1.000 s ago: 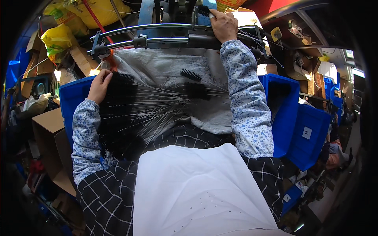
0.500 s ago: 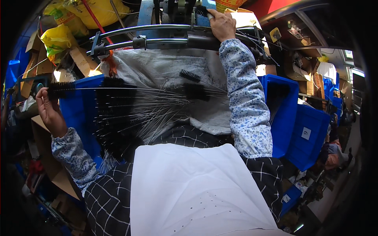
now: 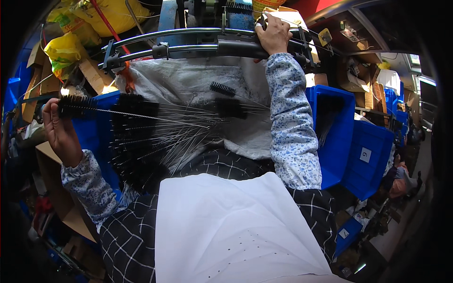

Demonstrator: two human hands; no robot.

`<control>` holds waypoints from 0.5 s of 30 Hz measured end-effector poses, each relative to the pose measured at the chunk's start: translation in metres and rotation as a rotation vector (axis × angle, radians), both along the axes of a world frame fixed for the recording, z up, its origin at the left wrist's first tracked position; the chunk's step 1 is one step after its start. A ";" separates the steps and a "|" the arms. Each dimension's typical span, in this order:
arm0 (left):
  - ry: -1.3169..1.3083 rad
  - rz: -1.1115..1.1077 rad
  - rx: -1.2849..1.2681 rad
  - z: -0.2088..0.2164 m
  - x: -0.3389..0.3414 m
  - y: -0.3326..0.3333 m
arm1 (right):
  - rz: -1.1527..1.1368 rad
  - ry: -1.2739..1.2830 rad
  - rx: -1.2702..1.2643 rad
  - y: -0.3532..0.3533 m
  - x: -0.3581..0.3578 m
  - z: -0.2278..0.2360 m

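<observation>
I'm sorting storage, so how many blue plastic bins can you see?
3 clear: one bin by the left hand, behind the brushes; a second bin right of the sleeve; a third bin beyond it. More may be hidden.

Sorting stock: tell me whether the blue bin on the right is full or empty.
Nearly empty: the blue bin shows bare inner walls, with only a few dark brushes at its back.

There is one view. The camera sits on the person's head and looks down and forward, close over the white apron (image 3: 226, 231) and both arms. The machine bar (image 3: 188, 42) sits at the top. The round edges bend and go dark.
</observation>
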State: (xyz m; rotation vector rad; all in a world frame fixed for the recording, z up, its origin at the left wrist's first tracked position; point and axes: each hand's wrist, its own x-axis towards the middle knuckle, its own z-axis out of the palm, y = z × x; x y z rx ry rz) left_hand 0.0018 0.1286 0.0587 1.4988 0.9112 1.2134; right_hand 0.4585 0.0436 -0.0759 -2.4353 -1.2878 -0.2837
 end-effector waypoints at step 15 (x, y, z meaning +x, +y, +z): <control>0.050 0.075 0.016 0.006 -0.009 -0.005 | 0.067 0.064 0.099 0.029 -0.045 0.003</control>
